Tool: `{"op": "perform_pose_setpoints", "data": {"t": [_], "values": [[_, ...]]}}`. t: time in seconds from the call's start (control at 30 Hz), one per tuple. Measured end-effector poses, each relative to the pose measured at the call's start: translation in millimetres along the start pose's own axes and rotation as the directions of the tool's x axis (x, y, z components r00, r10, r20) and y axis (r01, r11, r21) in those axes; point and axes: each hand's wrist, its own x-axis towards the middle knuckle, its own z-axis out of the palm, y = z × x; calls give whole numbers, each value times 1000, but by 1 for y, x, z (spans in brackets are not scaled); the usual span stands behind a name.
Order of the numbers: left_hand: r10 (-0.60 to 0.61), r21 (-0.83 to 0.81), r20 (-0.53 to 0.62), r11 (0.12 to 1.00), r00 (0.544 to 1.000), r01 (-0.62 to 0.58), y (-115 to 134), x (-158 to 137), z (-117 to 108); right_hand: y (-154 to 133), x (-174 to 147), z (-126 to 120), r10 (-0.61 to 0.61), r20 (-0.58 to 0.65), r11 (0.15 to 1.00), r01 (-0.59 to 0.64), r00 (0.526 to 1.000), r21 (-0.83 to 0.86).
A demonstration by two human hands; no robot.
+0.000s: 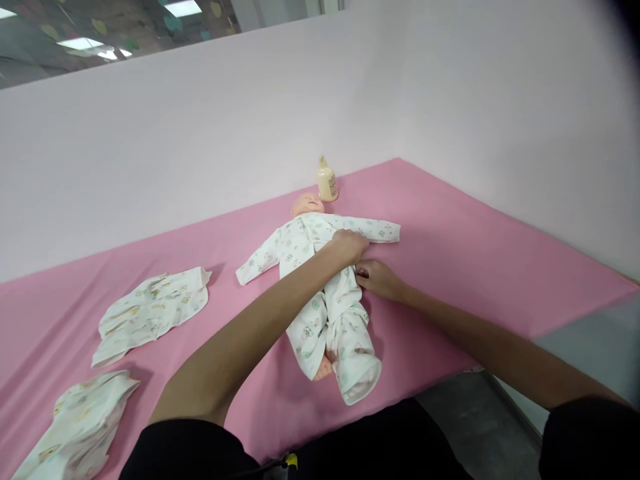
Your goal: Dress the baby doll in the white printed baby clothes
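Observation:
A baby doll (308,204) lies on its back on the pink cloth, dressed in a white printed long-sleeved top (296,248) and matching pants (350,308). Its arms stretch out sideways, and a bare foot (324,368) pokes out of one pant leg. My left hand (350,247) reaches across the doll's body, fingers closed at the right side of the top near its hem. Just below it, my right hand (380,279) is closed in a pinch at the side of the pants' waist. My left hand hides part of the fabric there.
A pump bottle (327,181) of pale yellow liquid stands by the doll's head, near the wall. Two printed white garments (155,308) lie on the left of the pink cloth (450,247). White walls (225,120) border the table behind and on the right.

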Motion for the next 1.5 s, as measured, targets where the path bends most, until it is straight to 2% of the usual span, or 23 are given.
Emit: {"op": "perform_pose_setpoints", "data": {"t": [0.13, 0.27, 0.4, 0.5, 0.67, 0.83, 1.0, 1.1, 1.13, 1.17, 1.2, 1.23, 1.27, 1.3, 1.37, 1.43, 1.47, 1.5], "values": [[63, -81, -130, 994, 990, -74, -16, -4, -2, -2, 1, 4, 63, -112, 997, -68, 992, -47], [32, -229, -302, 968, 953, -105, -25, -19, -5, -8, 7, 10, 117, -209, 989, -132, 971, -61], [5, -223, -392, 970, 920, -100, -24, -28, -3, -14, 11, 14, 153, -280, 982, -177, 948, -62], [-14, -155, -419, 986, 908, -57, -20, -26, -2, -17, 6, 14, 135, -283, 986, -156, 950, -54], [11, -102, -398, 993, 917, -57, -15, -17, 0, -15, -3, 14, 5, -281, 998, 13, 960, 62], [78, -78, -398, 990, 914, -118, -11, -20, 5, -11, 9, 16, 84, -304, 982, -130, 949, -136], [71, -121, -443, 983, 894, -138, -16, -37, 16, -19, 16, 20, 135, -330, 949, -218, 934, -227], [-28, -233, -533, 966, 846, -115, -23, -58, 28, -22, 13, 18, 123, -306, 935, -213, 944, -282], [-117, -301, -578, 950, 808, -78, -27, -68, 34, -22, 12, 17, 119, -297, 938, -205, 948, -280], [-244, -393, -614, 919, 751, -23, -32, -79, 41, -22, 10, 17, 114, -289, 944, -194, 951, -265], [-400, -506, -624, 861, 671, 42, -39, -90, 49, -21, 9, 17, 108, -282, 954, -179, 953, -239], [-567, -641, -591, 762, 573, 93, -48, -100, 58, -20, 9, 17, 101, -277, 963, -164, 956, -212], [-692, -766, -505, 635, 516, 101, -59, -110, 68, -19, 8, 18, 92, -276, 971, -148, 957, -190], [-787, -877, -366, 471, 497, 99, -70, -117, 79, -19, 8, 20, 82, -279, 975, -135, 957, -176], [-863, -996, -47, 81, 502, 47, -94, -124, 102, -18, 8, 23, 68, -289, 979, -119, 955, -163], [-755, -968, 165, -246, 635, -42, -113, -120, 121, -17, 9, 25, 62, -290, 983, -110, 955, -150], [-691, -917, 234, -390, 684, -80, -119, -115, 128, -17, 9, 26, 65, -285, 984, -109, 956, -138], [-646, -863, 288, -495, 707, -100, -123, -108, 133, -17, 8, 27, 69, -280, 987, -107, 957, -121]]}}
